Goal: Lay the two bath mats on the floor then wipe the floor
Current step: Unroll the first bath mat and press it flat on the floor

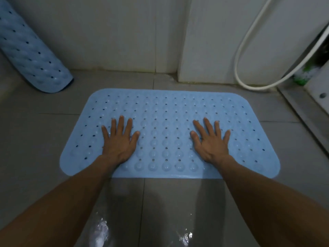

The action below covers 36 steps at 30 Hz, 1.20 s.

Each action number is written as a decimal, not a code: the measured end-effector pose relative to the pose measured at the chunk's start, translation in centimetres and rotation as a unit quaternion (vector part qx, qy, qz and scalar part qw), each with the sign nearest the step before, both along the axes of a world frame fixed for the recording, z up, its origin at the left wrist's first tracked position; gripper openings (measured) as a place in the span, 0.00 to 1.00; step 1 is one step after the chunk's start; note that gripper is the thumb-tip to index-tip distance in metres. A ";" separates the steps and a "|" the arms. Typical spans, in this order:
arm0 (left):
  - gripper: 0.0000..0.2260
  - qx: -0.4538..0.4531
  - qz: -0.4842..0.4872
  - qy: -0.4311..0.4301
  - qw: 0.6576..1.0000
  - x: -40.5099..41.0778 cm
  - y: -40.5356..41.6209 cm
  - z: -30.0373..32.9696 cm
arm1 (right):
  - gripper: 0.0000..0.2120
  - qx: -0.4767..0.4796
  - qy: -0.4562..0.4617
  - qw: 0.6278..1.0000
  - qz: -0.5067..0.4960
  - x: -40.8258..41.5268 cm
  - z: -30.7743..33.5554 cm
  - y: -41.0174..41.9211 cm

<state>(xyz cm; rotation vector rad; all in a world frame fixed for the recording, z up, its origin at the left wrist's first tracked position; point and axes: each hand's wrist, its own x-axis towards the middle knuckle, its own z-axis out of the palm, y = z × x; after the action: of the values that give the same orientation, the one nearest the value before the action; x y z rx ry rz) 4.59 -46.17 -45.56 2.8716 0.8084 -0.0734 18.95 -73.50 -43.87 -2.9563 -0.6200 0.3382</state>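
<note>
A light blue rubber bath mat (167, 111) with holes and bumps lies flat on the grey tiled floor (44, 132), its long side across my view. My left hand (119, 141) rests palm down on the mat's left half, fingers spread. My right hand (210, 141) lies palm down on the right half, fingers spread too. Neither hand holds anything. A second blue mat (30, 52), rolled up, leans against the wall at the far left, apart from the flat one.
A white hose (249, 50) loops down the wall at the right to just above the floor. A green and white brush (304, 73) sits by a metal-edged threshold (306, 114) at the right. The near floor is wet and shiny (160, 220).
</note>
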 end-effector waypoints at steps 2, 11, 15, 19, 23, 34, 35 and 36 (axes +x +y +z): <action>0.29 0.004 0.000 -0.010 1.000 -0.2 -0.1 -0.1 | 0.29 0.002 -0.007 1.000 -0.001 -0.2 -0.1 -0.2; 0.34 0.003 -0.010 -0.030 1.000 -4.3 -2.1 0.0 | 0.28 0.002 -0.020 1.000 -0.011 -4.8 -0.2 -2.4; 0.35 0.013 -0.014 -0.019 1.000 -5.6 -2.8 0.1 | 0.31 -0.012 -0.027 0.999 -0.017 -6.4 -0.4 -3.3; 0.35 0.009 -0.012 -0.017 1.000 -6.6 -3.5 0.2 | 0.32 -0.020 -0.018 0.999 -0.022 -7.2 -0.3 -3.6; 0.36 -0.010 -0.009 -0.009 1.000 -6.4 -3.4 0.4 | 0.33 -0.030 -0.027 0.999 -0.024 -7.0 0.0 -3.2; 0.28 0.032 -0.069 -0.108 0.991 -2.4 2.1 3.4 | 0.29 0.112 -0.062 0.989 0.071 -4.2 2.2 10.1; 0.27 0.026 -0.068 -0.101 0.992 -1.6 2.9 3.4 | 0.29 0.114 -0.060 0.988 0.085 -3.6 2.1 11.6; 0.28 0.022 -0.069 -0.092 0.993 -0.7 3.7 3.4 | 0.28 0.115 -0.059 0.987 0.094 -3.0 2.0 13.1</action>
<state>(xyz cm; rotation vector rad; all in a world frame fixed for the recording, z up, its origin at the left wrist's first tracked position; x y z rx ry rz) 3.91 -42.47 -42.19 2.9168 0.5845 0.1918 15.97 -60.38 -41.82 -2.7183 -0.8893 0.0984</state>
